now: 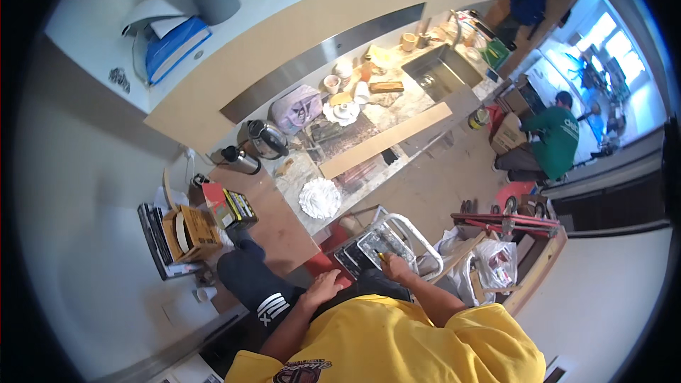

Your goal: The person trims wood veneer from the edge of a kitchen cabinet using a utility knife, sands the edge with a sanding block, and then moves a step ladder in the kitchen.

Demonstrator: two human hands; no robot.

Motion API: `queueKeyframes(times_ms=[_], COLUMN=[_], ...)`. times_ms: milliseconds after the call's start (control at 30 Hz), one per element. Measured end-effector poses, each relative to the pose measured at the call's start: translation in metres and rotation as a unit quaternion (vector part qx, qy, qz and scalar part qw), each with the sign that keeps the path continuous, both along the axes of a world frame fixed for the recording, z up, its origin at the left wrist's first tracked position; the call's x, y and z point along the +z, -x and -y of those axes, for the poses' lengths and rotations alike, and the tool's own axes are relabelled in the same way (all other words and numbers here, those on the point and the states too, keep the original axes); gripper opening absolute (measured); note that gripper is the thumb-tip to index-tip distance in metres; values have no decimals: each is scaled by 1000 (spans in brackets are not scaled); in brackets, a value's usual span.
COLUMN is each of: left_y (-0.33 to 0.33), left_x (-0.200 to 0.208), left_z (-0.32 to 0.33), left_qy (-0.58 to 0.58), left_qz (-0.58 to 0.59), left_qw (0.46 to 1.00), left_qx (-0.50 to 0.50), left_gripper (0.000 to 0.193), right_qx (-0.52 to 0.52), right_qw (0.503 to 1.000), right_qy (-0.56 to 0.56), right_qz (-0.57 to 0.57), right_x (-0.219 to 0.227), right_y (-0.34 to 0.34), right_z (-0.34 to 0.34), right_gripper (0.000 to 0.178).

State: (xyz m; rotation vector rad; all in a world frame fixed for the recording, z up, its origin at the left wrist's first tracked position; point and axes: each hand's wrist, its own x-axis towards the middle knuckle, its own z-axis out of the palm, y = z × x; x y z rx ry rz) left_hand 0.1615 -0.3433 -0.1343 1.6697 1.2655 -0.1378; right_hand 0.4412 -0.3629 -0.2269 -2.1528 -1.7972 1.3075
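Observation:
My left hand (325, 289) lies with its fingers stretched out over my dark trouser leg, close to a red surface (320, 265). My right hand (398, 269) is closed around a small yellow thing (382, 257); most of it is hidden, so its kind cannot be made out. Just beyond that hand stands a folding step stool (386, 245) with dark, paint-spattered treads and a white tubular frame (424, 241). My left leg (259, 284), in dark trousers with white stripes, reaches out to the left.
Ahead runs a cluttered counter with a long wooden board (386, 140), a kettle (267, 140), a crumpled white heap (320, 198) and a sink (441, 74). A red-framed cart (507, 225) stands right. Beyond it, a person in green (553, 140) crouches by cardboard boxes (509, 135). A shelf (284, 35) hangs above.

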Motion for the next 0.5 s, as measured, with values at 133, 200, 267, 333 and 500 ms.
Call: queueKeyframes(times_ms=[133,200,267,333,500], left_y=[6,7,14,22,31], left_x=[5,29,28,31,78], left_z=[-11,-22,-26,-30,-81], left_qy=[-33,-37,-71,-119,-83], left_qz=[13,-2,16,40,83], left_qw=[998,995,988,979,951], left_qx=[58,95,133,162,286], left_gripper=[55,56,55,52,45], right_qx=[-4,-81,-137,-151,-76], right_qw=[996,980,962,961,967], right_qy=[-41,-40,-60,-63,-34], right_qz=[-82,-178,-228,-225,-242], right_x=[-19,-14,-18,20,55], right_y=[22,39,53,66,83], right_z=[-28,-58,-79,-101,-119], right_gripper=[24,24,24,25,33])
